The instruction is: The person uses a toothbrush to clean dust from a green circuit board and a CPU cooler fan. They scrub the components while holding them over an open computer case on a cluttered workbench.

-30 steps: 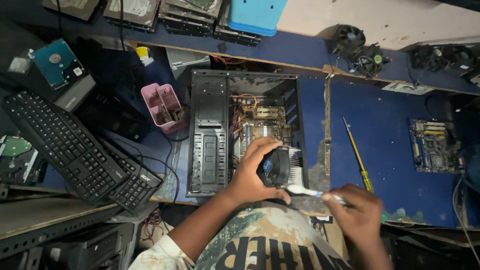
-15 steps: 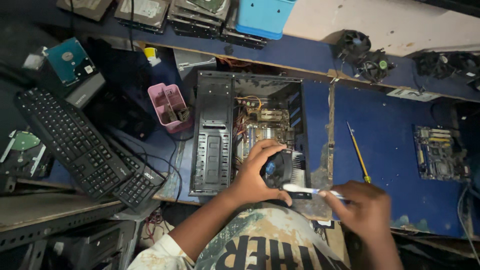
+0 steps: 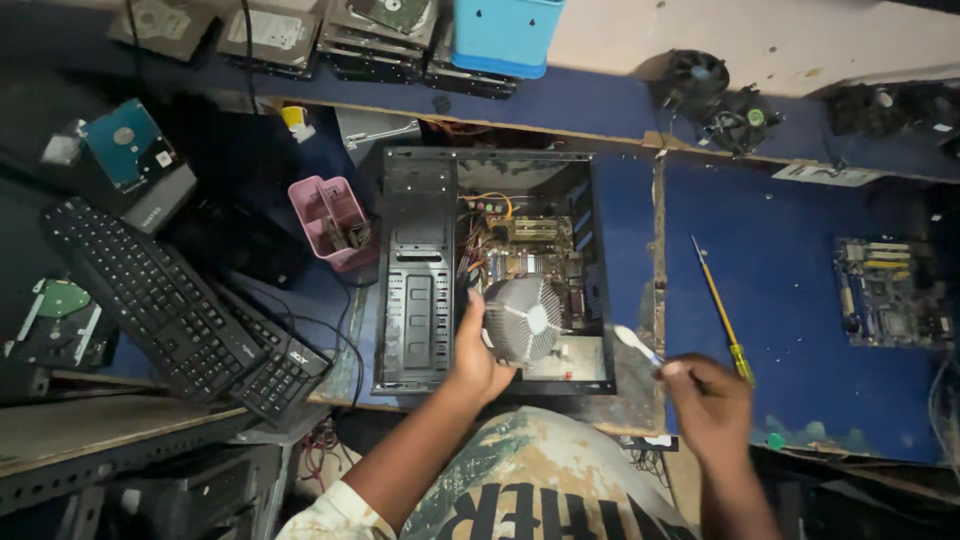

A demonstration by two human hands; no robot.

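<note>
Round silver finned metal heatsink [image 3: 523, 320] gripped at its left edge in my left hand [image 3: 478, 352], tilted up so the radial fins face me, held over the motherboard inside the open black computer case [image 3: 420, 260]. Slim white-handled brush [image 3: 636, 344] (bristles blurred) pinched in my right hand [image 3: 710, 405], tip just beside the heatsink.

Blue workbench [image 3: 800, 270] carries computer case [image 3: 415, 270]; keyboard [image 3: 150, 290]; screwdriver [image 3: 722, 310]; motherboard [image 3: 890, 292].
</note>
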